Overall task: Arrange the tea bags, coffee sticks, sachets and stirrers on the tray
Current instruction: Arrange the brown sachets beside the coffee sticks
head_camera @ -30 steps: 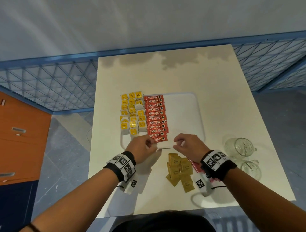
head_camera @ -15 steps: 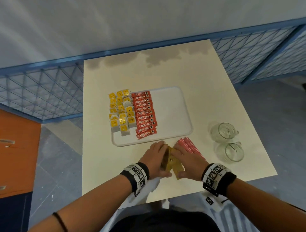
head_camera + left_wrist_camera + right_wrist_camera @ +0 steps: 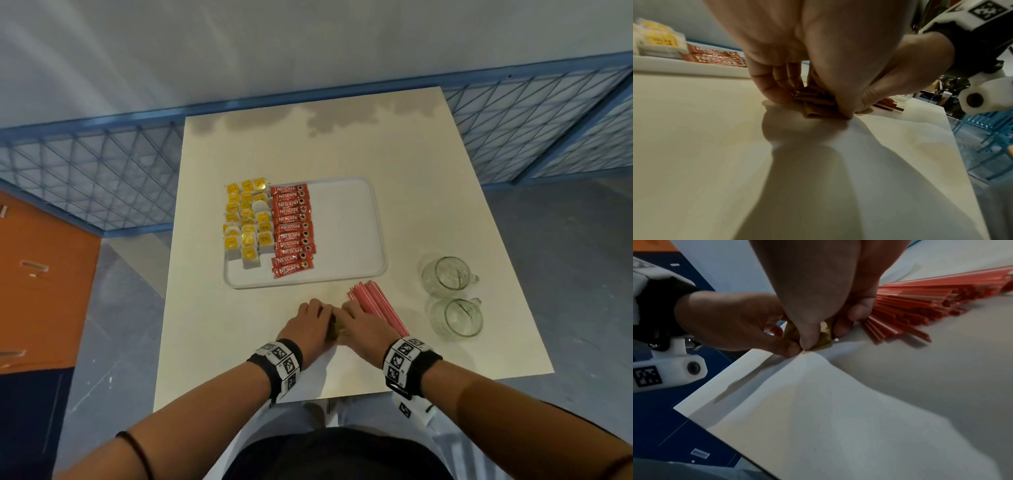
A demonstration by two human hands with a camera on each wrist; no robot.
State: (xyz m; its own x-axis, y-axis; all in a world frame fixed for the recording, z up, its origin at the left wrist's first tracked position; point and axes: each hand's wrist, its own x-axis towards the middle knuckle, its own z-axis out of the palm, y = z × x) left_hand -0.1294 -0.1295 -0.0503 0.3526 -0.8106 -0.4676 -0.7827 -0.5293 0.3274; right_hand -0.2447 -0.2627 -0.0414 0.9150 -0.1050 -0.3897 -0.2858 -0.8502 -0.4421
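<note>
Both hands gathering the sachets (image 3: 819, 104), lower centre of the head view.
Left hand (image 3: 310, 327) and right hand (image 3: 363, 327) pinch the stack between curled fingers; light, slippery, likely to fan — squeeze by the edges.

I count eleven coffee sticks (image 3: 292, 229), two mugs (image 3: 444, 276) and one tray (image 3: 346, 226); tea bags (image 3: 247, 222) perhaps eighteen, overlapping; stirrers (image 3: 376, 303) bunched, uncountable.
</note>
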